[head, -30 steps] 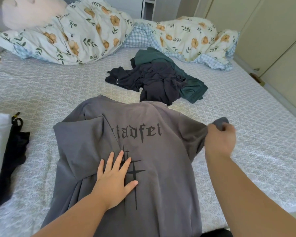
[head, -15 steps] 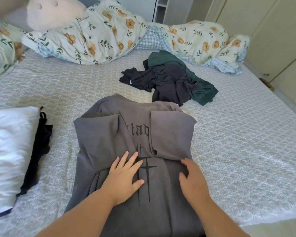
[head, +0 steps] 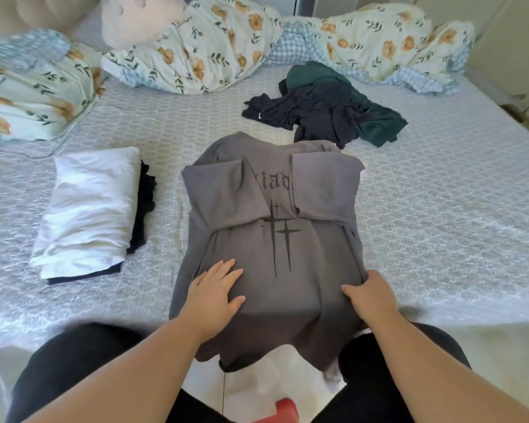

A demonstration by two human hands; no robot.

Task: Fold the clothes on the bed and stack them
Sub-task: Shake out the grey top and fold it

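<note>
White folded garment (head: 86,209) lies at the left of the bed (head: 440,209), stacked on a black piece (head: 144,209) that shows along its right edge. Just right of that stack, the grey T-shirt (head: 275,245) lies print-up at the near middle, both sleeves folded inward, its hem hanging over the near edge. Left hand (head: 216,290) rests flat on the shirt's near left part, fingers straight. Right hand (head: 371,296) sits at the shirt's near right edge, fingers curled onto the fabric there. Farther right, beyond the shirt, a dark garment (head: 312,114) and a green garment (head: 376,120) lie in an unfolded heap.
</note>
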